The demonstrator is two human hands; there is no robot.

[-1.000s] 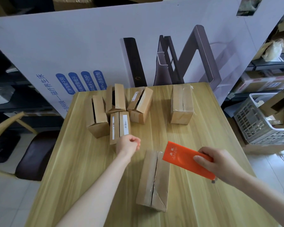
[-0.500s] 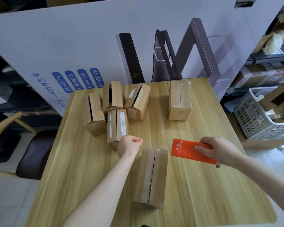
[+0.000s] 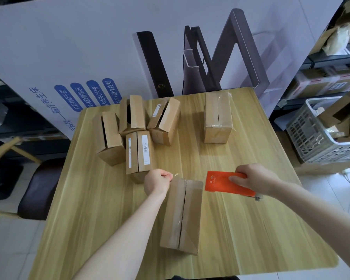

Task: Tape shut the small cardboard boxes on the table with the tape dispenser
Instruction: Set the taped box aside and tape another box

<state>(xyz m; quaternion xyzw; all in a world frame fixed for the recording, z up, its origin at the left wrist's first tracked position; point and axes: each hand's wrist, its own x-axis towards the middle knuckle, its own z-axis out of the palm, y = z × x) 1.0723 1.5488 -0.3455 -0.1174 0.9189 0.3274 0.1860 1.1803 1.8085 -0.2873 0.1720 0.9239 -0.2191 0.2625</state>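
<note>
On the near half of the table [image 3: 251,229], a box [image 3: 181,215] lies seam-up. Left hand [image 3: 157,181] at its far corner, fingers curled — seemingly pinching a clear tape end [image 3: 176,175]. Right hand [image 3: 255,178] grips the orange tape dispenser [image 3: 226,181], just beside the box. Best to anchor the end firmly, then draw straight along the seam. Beyond — four open boxes [image 3: 137,130] wait.

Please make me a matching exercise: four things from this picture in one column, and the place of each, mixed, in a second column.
1 tape dispenser
2 box with white labels
3 grey basket
4 shiny taped box

A beside the table, on its right
B in the left cluster of boxes
C held in the right hand
D alone, far right on the table

Pairs: 1-C, 2-B, 3-A, 4-D
</note>
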